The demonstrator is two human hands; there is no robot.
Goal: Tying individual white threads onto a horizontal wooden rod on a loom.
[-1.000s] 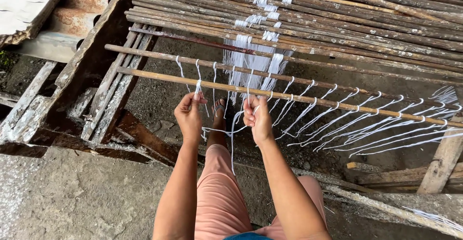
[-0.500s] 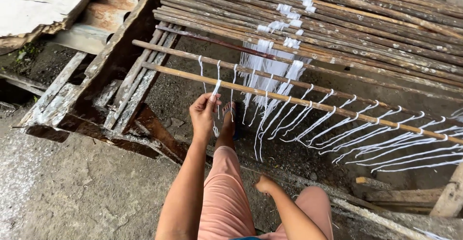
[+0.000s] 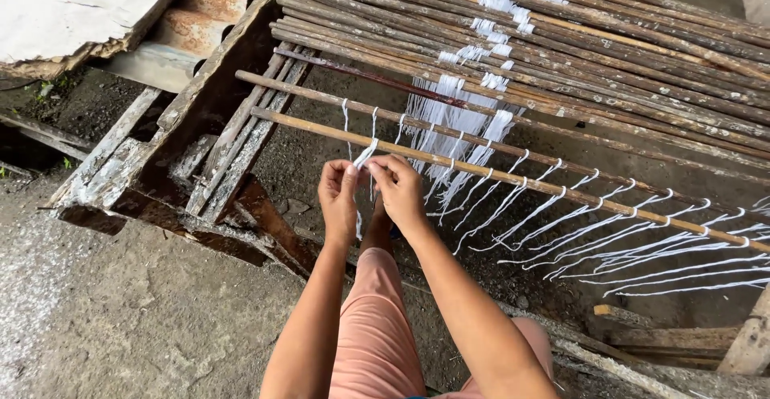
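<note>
At the bottom of the view the person's legs in salmon-pink trousers [image 3: 370, 327] extend forward over the rough grey concrete floor [image 3: 120, 319]. Both bare forearms reach up from there and meet just below a thin pale bamboo rod [image 3: 513, 178] that slants across the frame. The left hand [image 3: 338, 201] is closed, its fingertips pinching a thin white cotton string [image 3: 365, 156] that hangs from the rod. The right hand [image 3: 399, 190] is closed beside it, thumb and fingers nipped on the same string; the two hands touch or nearly touch, though the exact hold is hard to make out. To the right along the rod, a row of looped white strings [image 3: 609, 234] trails down and sideways. Beyond the rod lies a second, darker stick [image 3: 321, 94], then a dense bed of brown wooden sticks [image 3: 609, 54] with white string woven through it in a band. At far left stands a weathered wooden frame [image 3: 160, 166], with rusty orange steps [image 3: 216, 2] behind it.
</note>
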